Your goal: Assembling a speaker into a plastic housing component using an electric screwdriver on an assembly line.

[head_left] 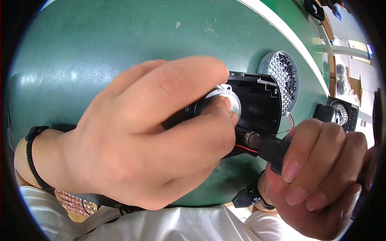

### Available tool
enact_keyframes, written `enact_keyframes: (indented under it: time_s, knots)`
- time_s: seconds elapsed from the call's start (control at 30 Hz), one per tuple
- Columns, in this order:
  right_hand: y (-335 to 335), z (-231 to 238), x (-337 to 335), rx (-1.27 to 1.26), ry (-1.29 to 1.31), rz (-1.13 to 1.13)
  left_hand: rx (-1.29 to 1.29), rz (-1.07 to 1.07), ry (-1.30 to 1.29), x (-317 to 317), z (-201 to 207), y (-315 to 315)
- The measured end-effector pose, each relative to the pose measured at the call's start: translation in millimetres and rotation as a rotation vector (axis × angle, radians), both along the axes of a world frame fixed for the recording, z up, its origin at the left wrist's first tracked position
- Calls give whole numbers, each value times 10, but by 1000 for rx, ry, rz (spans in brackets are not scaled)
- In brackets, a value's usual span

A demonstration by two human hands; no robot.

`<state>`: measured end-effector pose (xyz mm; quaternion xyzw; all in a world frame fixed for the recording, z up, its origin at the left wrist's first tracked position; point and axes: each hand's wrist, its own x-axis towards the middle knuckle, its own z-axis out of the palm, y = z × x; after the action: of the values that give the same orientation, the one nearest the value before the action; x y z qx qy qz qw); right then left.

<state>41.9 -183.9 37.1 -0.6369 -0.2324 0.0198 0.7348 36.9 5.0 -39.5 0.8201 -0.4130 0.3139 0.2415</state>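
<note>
My left hand (157, 132) fills the middle of the view, its fingers closed over a round silver part (234, 105) with a small mounting ear. That part sits inside a black plastic housing (263, 102), open side up. In my right hand (321, 176) is a black screwdriver (273, 150) with a metal collar, wrapped by the fingers and aimed leftward at the housing. Its tip is hidden behind my left hand. A red wire (246, 149) runs beneath the collar, along the housing's near side.
Beyond the housing stands a round grey tray (265, 64) with a perforated face and many black screws. To the right lies a black device with a round fan grille (341, 113). The green table (120, 36) has a white edge strip (281, 26).
</note>
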Motion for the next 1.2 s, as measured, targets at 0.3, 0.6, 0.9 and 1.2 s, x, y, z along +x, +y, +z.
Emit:
enact_keyframes:
  time_s: [0.3,0.6,0.9,1.2]
  knots:
    - [-14,59,77,-35,-34,55,40,-2,40,-52,-25,62]
    - [-1141,670,334,-38,-197,257,206,118,228,-151,267,111]
    - [-881,343,70,232,-259,-228,611,6,390,-18,896,166]
    - [-986,50,275,209,-256,-198,422,84,572,-298,788,61]
